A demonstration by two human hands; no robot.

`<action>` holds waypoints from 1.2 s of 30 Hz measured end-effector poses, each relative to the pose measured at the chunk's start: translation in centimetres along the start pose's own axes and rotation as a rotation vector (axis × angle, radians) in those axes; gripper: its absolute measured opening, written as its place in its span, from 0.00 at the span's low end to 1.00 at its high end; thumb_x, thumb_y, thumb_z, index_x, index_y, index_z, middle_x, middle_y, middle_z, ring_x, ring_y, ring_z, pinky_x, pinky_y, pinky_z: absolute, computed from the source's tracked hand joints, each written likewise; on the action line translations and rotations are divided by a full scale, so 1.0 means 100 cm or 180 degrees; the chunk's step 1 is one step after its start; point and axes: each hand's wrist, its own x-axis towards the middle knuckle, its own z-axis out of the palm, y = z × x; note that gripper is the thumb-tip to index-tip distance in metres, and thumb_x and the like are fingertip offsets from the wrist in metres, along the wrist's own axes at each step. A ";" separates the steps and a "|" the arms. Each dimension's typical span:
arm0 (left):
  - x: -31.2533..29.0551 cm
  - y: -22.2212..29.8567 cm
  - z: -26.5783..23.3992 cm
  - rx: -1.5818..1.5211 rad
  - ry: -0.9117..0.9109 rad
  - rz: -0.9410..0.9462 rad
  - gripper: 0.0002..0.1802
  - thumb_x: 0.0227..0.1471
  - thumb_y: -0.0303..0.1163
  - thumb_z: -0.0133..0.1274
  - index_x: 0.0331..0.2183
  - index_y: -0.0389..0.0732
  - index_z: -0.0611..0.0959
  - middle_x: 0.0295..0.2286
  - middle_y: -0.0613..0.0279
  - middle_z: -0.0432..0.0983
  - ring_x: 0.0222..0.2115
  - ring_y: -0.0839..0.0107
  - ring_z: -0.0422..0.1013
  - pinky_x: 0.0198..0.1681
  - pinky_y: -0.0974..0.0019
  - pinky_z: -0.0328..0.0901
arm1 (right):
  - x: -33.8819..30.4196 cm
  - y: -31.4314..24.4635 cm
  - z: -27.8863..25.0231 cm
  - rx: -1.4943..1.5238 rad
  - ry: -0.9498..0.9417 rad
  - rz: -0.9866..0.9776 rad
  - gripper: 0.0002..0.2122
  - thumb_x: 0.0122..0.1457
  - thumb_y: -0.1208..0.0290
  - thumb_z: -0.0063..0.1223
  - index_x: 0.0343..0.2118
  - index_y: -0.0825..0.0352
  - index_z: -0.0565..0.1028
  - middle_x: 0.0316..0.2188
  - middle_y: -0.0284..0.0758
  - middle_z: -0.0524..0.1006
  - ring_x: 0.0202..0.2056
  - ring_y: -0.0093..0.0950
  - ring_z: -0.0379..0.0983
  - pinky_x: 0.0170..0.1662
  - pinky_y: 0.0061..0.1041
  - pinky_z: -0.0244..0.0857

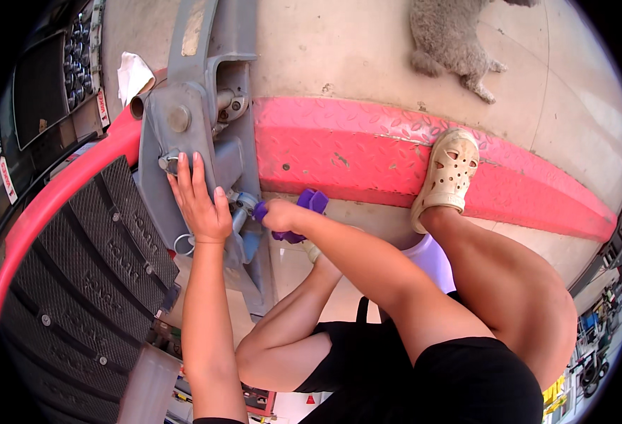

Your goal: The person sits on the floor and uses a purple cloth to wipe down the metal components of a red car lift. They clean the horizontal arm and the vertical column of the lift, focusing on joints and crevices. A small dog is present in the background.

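Left hand braces grey machine arm; right hand grips purple tool.

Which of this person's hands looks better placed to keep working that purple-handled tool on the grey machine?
The right hand, probably: it already grips the purple-handled tool, whose tip meets the grey machine. The left hand lies flat and open on the machine, seemingly bracing it.

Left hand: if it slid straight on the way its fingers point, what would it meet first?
Probably the round bolt head on the grey metal bracket that the left hand lies flat on; depth is unclear.
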 end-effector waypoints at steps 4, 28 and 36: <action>-0.004 -0.007 -0.002 0.0076 0.0010 -0.0033 0.36 0.54 0.40 0.43 0.63 0.38 0.66 0.63 0.44 0.56 0.65 0.48 0.53 0.67 0.40 0.40 | -0.005 -0.048 0.022 -0.1067 -0.0125 -0.0142 0.13 0.48 0.76 0.54 0.37 0.69 0.83 0.40 0.48 0.81 0.44 0.43 0.79 0.45 0.38 0.74; -0.006 -0.008 -0.003 0.0000 -0.0113 -0.0021 0.37 0.53 0.39 0.44 0.63 0.35 0.64 0.64 0.41 0.53 0.66 0.44 0.49 0.68 0.38 0.37 | -0.009 -0.012 0.050 -0.2118 -0.0800 -0.0664 0.23 0.58 0.69 0.51 0.59 0.55 0.71 0.45 0.39 0.81 0.46 0.39 0.79 0.45 0.37 0.73; -0.003 -0.007 -0.005 0.0025 -0.0138 -0.0011 0.37 0.53 0.39 0.45 0.63 0.36 0.65 0.64 0.42 0.53 0.65 0.46 0.50 0.67 0.38 0.39 | 0.019 -0.021 0.076 -0.2574 -0.0893 -0.0161 0.22 0.61 0.70 0.49 0.59 0.51 0.72 0.43 0.34 0.82 0.44 0.36 0.81 0.41 0.39 0.75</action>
